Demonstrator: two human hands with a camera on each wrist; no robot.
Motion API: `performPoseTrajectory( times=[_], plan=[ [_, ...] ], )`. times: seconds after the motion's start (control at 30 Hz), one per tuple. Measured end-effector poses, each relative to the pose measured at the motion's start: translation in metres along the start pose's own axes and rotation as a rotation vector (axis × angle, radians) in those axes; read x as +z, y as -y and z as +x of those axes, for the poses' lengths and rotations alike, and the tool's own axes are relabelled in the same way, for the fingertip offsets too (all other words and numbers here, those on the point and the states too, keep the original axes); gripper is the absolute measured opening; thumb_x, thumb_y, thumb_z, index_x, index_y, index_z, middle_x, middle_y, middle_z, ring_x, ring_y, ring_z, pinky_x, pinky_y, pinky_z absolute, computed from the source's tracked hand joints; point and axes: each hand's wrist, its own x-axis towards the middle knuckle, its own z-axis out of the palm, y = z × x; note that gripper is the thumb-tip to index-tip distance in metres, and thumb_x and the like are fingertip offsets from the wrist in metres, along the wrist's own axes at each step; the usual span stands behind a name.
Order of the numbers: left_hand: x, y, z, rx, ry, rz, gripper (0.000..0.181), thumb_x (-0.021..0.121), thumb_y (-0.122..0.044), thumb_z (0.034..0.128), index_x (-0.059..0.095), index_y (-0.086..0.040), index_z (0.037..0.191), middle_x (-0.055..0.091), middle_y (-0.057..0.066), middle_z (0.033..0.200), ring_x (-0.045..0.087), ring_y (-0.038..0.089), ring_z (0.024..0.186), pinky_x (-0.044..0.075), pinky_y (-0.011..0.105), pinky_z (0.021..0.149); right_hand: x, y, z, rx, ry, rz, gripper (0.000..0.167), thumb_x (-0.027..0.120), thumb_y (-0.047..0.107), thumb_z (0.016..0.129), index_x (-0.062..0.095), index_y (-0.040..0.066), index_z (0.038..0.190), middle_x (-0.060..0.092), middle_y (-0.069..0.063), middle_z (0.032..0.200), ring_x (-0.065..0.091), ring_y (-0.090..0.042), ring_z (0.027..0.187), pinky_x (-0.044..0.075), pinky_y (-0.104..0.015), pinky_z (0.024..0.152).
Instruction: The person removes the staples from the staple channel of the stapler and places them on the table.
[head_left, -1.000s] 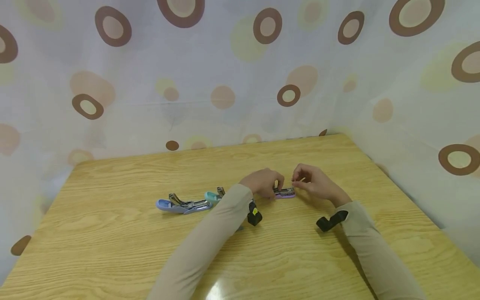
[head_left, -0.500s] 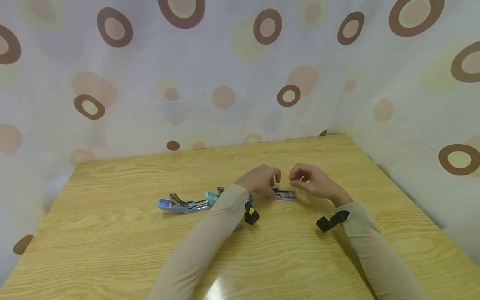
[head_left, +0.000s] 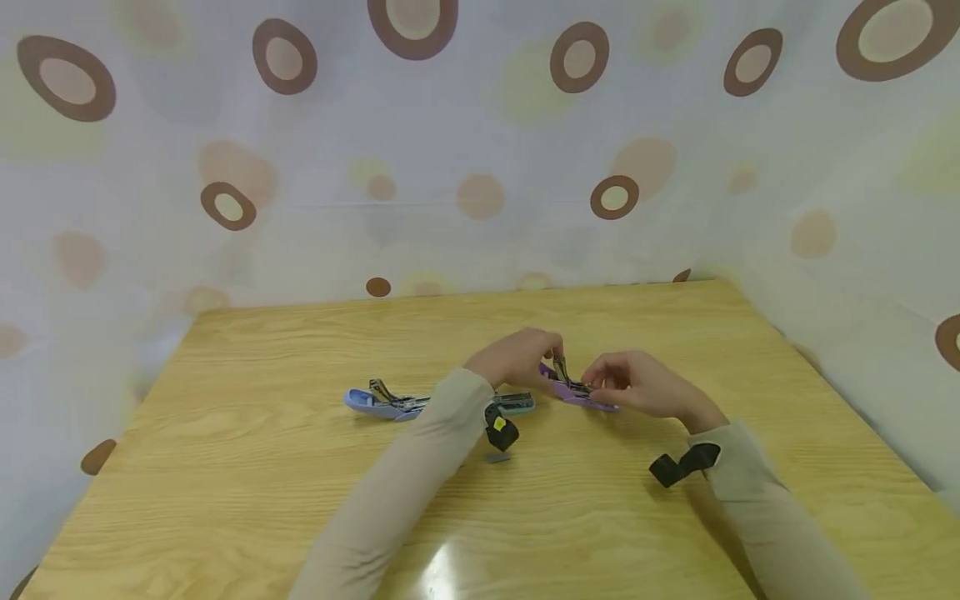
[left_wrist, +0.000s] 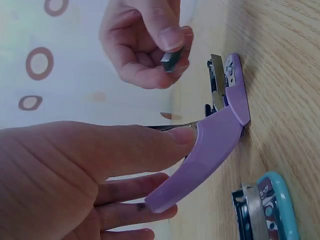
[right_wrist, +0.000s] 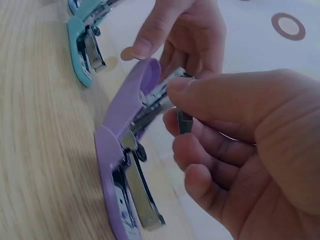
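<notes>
A purple stapler (left_wrist: pixel 215 145) stands opened out on the wooden table, its cover swung back and its metal magazine raised. My left hand (head_left: pixel 513 357) holds the cover, thumb against its inner side and fingers behind it, as the left wrist view shows. Between right thumb and fingers, my right hand (head_left: pixel 648 385) pinches a short dark strip of staples (right_wrist: pixel 185 122), right beside the raised magazine. Whether the strip touches the stapler I cannot tell. Close to the left hand lies an opened teal stapler (head_left: pixel 517 406), partly behind the left sleeve.
Farther left on the table (head_left: pixel 247 467) is an opened blue stapler (head_left: pixel 371 405). A small grey strip (head_left: pixel 498 457) lies in front of the staplers, beside the left forearm. A patterned curtain (head_left: pixel 480 125) hangs along the back and right edges.
The head view has turned slightly left. The purple stapler now sits at a slant with more of it showing, and the right hand has come down closer to it, holding the strip.
</notes>
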Motion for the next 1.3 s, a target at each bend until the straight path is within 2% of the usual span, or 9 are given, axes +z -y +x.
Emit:
performPoseTrajectory(
  times=[0.13,0.27,0.43,0.57,0.73,0.8,0.93,1.1,1.3],
  plan=[
    [0.002,0.001,-0.010,-0.045,-0.027,0.057,0.056,0.078,-0.034,0.0811,0.053,-0.011,0.125,0.057,0.007,0.129,0.054,0.019,0.117,0.044,0.030,0.100,0.010,0.001,0.002,-0.026,0.044,-0.030,0.013,0.066,0.007,0.091,0.067,0.002,0.103,0.066,-0.004,0.083,0.054,-0.004,0.066,0.048,-0.022,0.058],
    [0.005,0.003,-0.026,-0.065,-0.066,0.065,0.057,0.074,-0.036,0.0838,0.052,-0.011,0.129,0.056,0.007,0.130,0.056,0.019,0.113,0.045,0.032,0.098,0.025,0.001,0.005,-0.033,0.080,-0.079,0.010,0.068,0.008,0.089,0.067,0.004,0.098,0.064,0.000,0.081,0.053,-0.001,0.068,0.048,-0.021,0.060],
    [0.007,0.003,-0.046,-0.056,-0.131,0.074,0.050,0.070,-0.032,0.0877,0.052,-0.011,0.129,0.054,0.007,0.129,0.060,0.019,0.102,0.049,0.033,0.092,0.042,0.006,0.009,-0.058,0.094,-0.133,0.009,0.071,0.009,0.086,0.067,0.007,0.093,0.062,0.006,0.080,0.052,0.001,0.069,0.048,-0.021,0.061],
    [0.009,0.005,-0.062,-0.043,-0.176,0.072,0.048,0.068,-0.031,0.0894,0.052,-0.009,0.129,0.052,0.008,0.131,0.060,0.021,0.106,0.049,0.034,0.093,0.054,0.009,0.014,-0.099,0.110,-0.161,0.010,0.073,0.009,0.085,0.066,0.012,0.092,0.061,0.008,0.081,0.051,0.001,0.070,0.048,-0.021,0.061],
    [0.013,0.016,-0.077,-0.025,-0.248,0.026,0.044,0.068,-0.028,0.0902,0.053,-0.007,0.126,0.053,0.008,0.129,0.057,0.023,0.111,0.048,0.036,0.095,0.064,0.012,0.018,-0.095,0.135,-0.139,0.012,0.073,0.009,0.084,0.066,0.014,0.093,0.061,0.009,0.083,0.050,0.000,0.071,0.048,-0.021,0.064],
    [0.015,0.021,-0.084,-0.025,-0.267,0.011,0.042,0.068,-0.026,0.0903,0.053,-0.007,0.125,0.053,0.008,0.129,0.061,0.021,0.102,0.049,0.035,0.091,0.068,0.013,0.019,-0.109,0.148,-0.138,0.012,0.073,0.008,0.085,0.066,0.014,0.093,0.061,0.008,0.083,0.050,-0.001,0.071,0.048,-0.020,0.064],
    [0.016,0.030,-0.096,-0.007,-0.311,0.000,0.041,0.069,-0.024,0.0897,0.054,-0.007,0.123,0.052,0.008,0.130,0.060,0.020,0.098,0.049,0.036,0.088,0.074,0.015,0.020,-0.128,0.168,-0.148,0.012,0.071,0.007,0.086,0.066,0.013,0.094,0.059,0.007,0.082,0.049,0.000,0.069,0.047,-0.019,0.062],
    [0.011,0.041,-0.109,0.002,-0.388,0.019,0.039,0.071,-0.022,0.0880,0.055,-0.007,0.121,0.051,0.010,0.135,0.055,0.027,0.117,0.047,0.042,0.095,0.075,0.020,0.022,-0.114,0.159,-0.157,0.012,0.071,0.007,0.086,0.066,0.014,0.094,0.059,0.006,0.082,0.048,-0.002,0.069,0.046,-0.019,0.062],
    [0.008,0.054,-0.127,-0.019,-0.445,0.035,0.039,0.071,-0.019,0.0865,0.056,-0.006,0.119,0.050,0.012,0.137,0.052,0.030,0.122,0.046,0.044,0.099,0.075,0.021,0.023,-0.077,0.159,-0.147,0.012,0.069,0.008,0.087,0.065,0.013,0.097,0.057,0.006,0.082,0.047,-0.002,0.067,0.044,-0.019,0.060]
  ],
)
